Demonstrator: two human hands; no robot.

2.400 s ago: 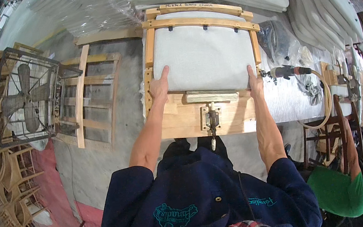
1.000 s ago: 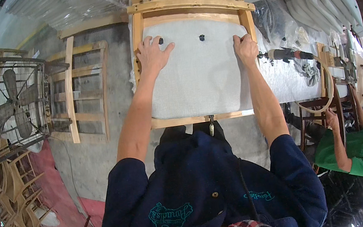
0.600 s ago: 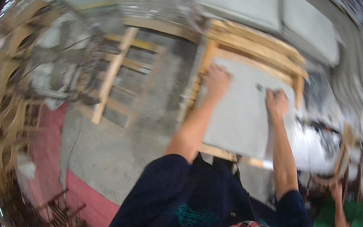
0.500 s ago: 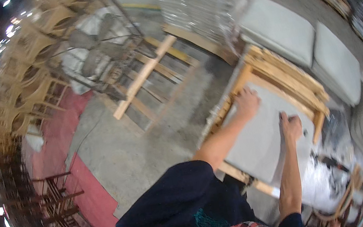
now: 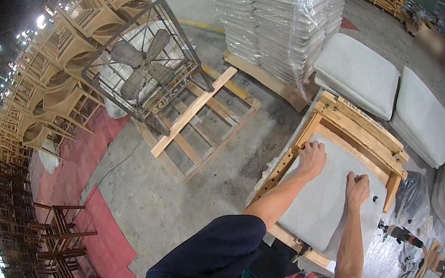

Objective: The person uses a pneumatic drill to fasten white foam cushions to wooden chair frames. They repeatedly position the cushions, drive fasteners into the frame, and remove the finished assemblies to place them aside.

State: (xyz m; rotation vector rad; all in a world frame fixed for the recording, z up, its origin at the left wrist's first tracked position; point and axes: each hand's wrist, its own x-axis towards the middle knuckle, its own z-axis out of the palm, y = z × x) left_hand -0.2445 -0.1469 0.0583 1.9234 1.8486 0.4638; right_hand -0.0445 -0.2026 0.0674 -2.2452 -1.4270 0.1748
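Left hand (image 5: 312, 160) is bending its fingers over the upper left edge of a pale grey cushion (image 5: 324, 195), close to a wooden frame (image 5: 395, 192); whether it is gripping anything cannot be told. Right hand (image 5: 357, 188) is curling narrowly above the cushion's right half, its thumb pointing up and its fingertips hidden, so what it may be holding is not showing. Just beside it, a small black tab (image 5: 375, 198) is sitting on the cushion. The cushion itself is lying flat inside the frame, its far end stopping short of the far rails.

Right of the frame, a dark power tool (image 5: 402, 234) is lying on the shiny surface (image 5: 383, 256), and a crumpled clear plastic bag (image 5: 411, 193) is resting near it. Beyond the frame, two piles of grey cushions (image 5: 358, 74) are lying side by side, and a plastic-wrapped stack (image 5: 296, 16) is rising behind them. Farther left, a caged fan (image 5: 144, 64) is standing by a slatted pallet (image 5: 196, 120), with light wooden chairs (image 5: 58, 92) crowding behind it.
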